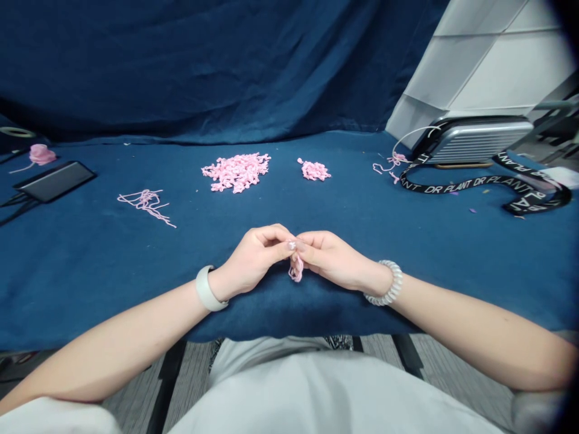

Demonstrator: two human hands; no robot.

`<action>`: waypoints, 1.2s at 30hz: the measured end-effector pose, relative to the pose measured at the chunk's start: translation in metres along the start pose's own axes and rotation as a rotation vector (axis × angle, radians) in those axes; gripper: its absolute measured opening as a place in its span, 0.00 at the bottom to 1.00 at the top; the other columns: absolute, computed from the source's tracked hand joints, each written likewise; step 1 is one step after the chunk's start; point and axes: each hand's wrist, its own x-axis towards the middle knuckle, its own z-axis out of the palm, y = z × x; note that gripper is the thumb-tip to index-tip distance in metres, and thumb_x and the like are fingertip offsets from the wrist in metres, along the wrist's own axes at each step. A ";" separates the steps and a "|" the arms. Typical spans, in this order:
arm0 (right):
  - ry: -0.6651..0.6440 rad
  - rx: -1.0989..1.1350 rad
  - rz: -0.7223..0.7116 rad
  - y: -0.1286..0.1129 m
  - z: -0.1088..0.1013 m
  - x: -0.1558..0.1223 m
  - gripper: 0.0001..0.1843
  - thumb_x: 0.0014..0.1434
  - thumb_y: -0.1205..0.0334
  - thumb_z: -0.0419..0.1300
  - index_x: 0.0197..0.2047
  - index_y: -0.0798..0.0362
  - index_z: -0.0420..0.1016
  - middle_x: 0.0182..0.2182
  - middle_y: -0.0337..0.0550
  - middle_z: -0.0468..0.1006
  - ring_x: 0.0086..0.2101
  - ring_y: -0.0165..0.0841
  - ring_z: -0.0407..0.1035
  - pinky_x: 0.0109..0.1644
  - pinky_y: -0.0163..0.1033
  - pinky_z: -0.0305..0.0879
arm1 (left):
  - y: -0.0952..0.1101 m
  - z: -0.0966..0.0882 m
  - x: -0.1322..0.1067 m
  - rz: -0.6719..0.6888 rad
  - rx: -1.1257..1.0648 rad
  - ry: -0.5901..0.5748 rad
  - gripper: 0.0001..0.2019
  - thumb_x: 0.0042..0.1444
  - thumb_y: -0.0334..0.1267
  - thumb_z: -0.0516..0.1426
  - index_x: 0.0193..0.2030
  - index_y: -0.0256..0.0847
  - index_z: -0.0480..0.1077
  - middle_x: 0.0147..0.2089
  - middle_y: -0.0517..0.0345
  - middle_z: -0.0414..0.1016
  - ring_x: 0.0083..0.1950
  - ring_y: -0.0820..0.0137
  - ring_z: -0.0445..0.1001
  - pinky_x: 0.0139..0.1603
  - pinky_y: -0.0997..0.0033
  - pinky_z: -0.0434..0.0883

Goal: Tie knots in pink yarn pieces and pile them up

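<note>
My left hand [257, 256] and my right hand [337, 259] meet at the fingertips above the front part of the blue-covered table [217, 223]. Both pinch a small pink length of yarn [296, 269], whose loops hang down below the fingers. Its upper part is hidden by my thumbs and fingertips. Beyond the hands lies a large heap of small pink knotted yarn pieces [237, 173]. To its right sits a smaller heap of similar pink pieces [315, 170].
Loose pink yarn strands [147, 204] lie at left, near a dark flat device [61, 181] with cables and a pink yarn ball [42, 154]. On the right are a black lettered lanyard [456, 185], a silver ribbed case [484, 141] and more pink yarn [395, 161]. A blue curtain [203, 72] hangs behind.
</note>
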 end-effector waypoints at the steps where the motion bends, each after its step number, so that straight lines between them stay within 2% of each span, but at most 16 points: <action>1: 0.004 -0.007 -0.005 0.000 0.000 0.000 0.26 0.54 0.44 0.53 0.27 0.63 0.62 0.23 0.39 0.68 0.26 0.16 0.65 0.36 0.25 0.64 | 0.000 0.000 0.000 0.010 0.013 0.015 0.06 0.53 0.35 0.59 0.30 0.34 0.70 0.28 0.57 0.70 0.28 0.73 0.71 0.32 0.71 0.71; 8: -0.009 -0.223 -0.024 -0.009 -0.003 -0.001 0.25 0.56 0.44 0.50 0.29 0.63 0.63 0.26 0.41 0.70 0.28 0.16 0.66 0.39 0.26 0.64 | 0.001 0.002 0.001 0.015 0.119 0.124 0.07 0.52 0.36 0.60 0.27 0.35 0.70 0.30 0.59 0.68 0.30 0.76 0.69 0.34 0.75 0.68; 11: 0.020 -0.289 -0.050 -0.014 -0.005 -0.001 0.24 0.56 0.46 0.50 0.29 0.63 0.64 0.26 0.41 0.70 0.28 0.16 0.64 0.39 0.25 0.63 | 0.002 0.002 0.002 0.019 0.062 0.233 0.07 0.50 0.37 0.62 0.28 0.36 0.71 0.38 0.59 0.69 0.34 0.78 0.69 0.39 0.75 0.68; 14: 0.034 -0.308 -0.069 -0.016 -0.006 0.000 0.23 0.56 0.48 0.51 0.28 0.64 0.64 0.26 0.41 0.69 0.28 0.15 0.63 0.38 0.24 0.62 | 0.005 0.001 0.003 -0.025 -0.064 0.305 0.07 0.51 0.39 0.61 0.31 0.37 0.70 0.44 0.57 0.72 0.42 0.74 0.72 0.45 0.72 0.69; 17: -0.002 -0.323 -0.036 -0.016 -0.007 0.000 0.23 0.56 0.47 0.50 0.29 0.64 0.65 0.26 0.40 0.68 0.26 0.14 0.61 0.33 0.23 0.60 | 0.010 -0.001 0.005 -0.033 -0.181 0.273 0.08 0.53 0.38 0.59 0.32 0.36 0.67 0.40 0.54 0.75 0.46 0.68 0.73 0.50 0.65 0.68; 20: -0.061 -0.325 -0.002 -0.015 -0.007 -0.002 0.25 0.57 0.46 0.49 0.31 0.63 0.65 0.28 0.41 0.69 0.26 0.14 0.61 0.33 0.22 0.61 | 0.016 -0.003 0.006 -0.030 -0.277 0.234 0.08 0.54 0.37 0.59 0.32 0.37 0.64 0.34 0.56 0.76 0.42 0.67 0.76 0.49 0.62 0.69; 23: -0.125 -0.350 0.012 -0.016 -0.006 -0.003 0.25 0.57 0.46 0.49 0.31 0.64 0.65 0.29 0.41 0.70 0.28 0.14 0.63 0.36 0.22 0.62 | 0.023 -0.006 0.007 -0.031 -0.369 0.262 0.07 0.53 0.33 0.59 0.32 0.37 0.63 0.28 0.62 0.74 0.36 0.72 0.76 0.51 0.60 0.69; 26: -0.178 -0.392 0.033 -0.017 -0.007 -0.004 0.25 0.57 0.45 0.48 0.32 0.64 0.66 0.29 0.42 0.71 0.27 0.13 0.62 0.35 0.21 0.61 | 0.028 -0.005 0.006 -0.057 -0.465 0.263 0.06 0.55 0.31 0.57 0.33 0.37 0.62 0.25 0.67 0.70 0.30 0.78 0.74 0.54 0.56 0.68; 28: -0.213 -0.409 0.038 -0.019 -0.008 -0.004 0.25 0.58 0.46 0.47 0.33 0.64 0.67 0.30 0.42 0.71 0.28 0.13 0.62 0.36 0.20 0.61 | 0.030 -0.003 0.004 -0.091 -0.525 0.229 0.06 0.56 0.31 0.57 0.33 0.37 0.62 0.24 0.69 0.68 0.26 0.81 0.71 0.52 0.57 0.70; 31: -0.206 -0.413 0.045 -0.022 -0.011 -0.005 0.21 0.59 0.50 0.47 0.34 0.63 0.66 0.32 0.42 0.72 0.31 0.13 0.65 0.38 0.20 0.63 | 0.031 0.001 0.000 -0.127 -0.560 0.155 0.07 0.55 0.31 0.57 0.33 0.38 0.61 0.23 0.69 0.67 0.22 0.84 0.67 0.42 0.66 0.74; 34: -0.132 -0.448 0.038 -0.023 -0.013 -0.007 0.20 0.60 0.51 0.46 0.35 0.63 0.64 0.34 0.42 0.72 0.33 0.15 0.67 0.40 0.21 0.65 | 0.029 0.003 -0.001 -0.130 -0.481 0.130 0.07 0.55 0.33 0.58 0.34 0.38 0.62 0.23 0.68 0.67 0.18 0.85 0.62 0.32 0.73 0.74; 36: -0.130 -0.485 0.033 -0.022 -0.012 -0.008 0.21 0.60 0.50 0.44 0.35 0.62 0.63 0.33 0.42 0.72 0.32 0.15 0.68 0.39 0.21 0.66 | 0.027 0.003 -0.001 -0.145 -0.423 0.128 0.06 0.55 0.34 0.58 0.35 0.37 0.63 0.23 0.66 0.69 0.17 0.86 0.59 0.28 0.76 0.73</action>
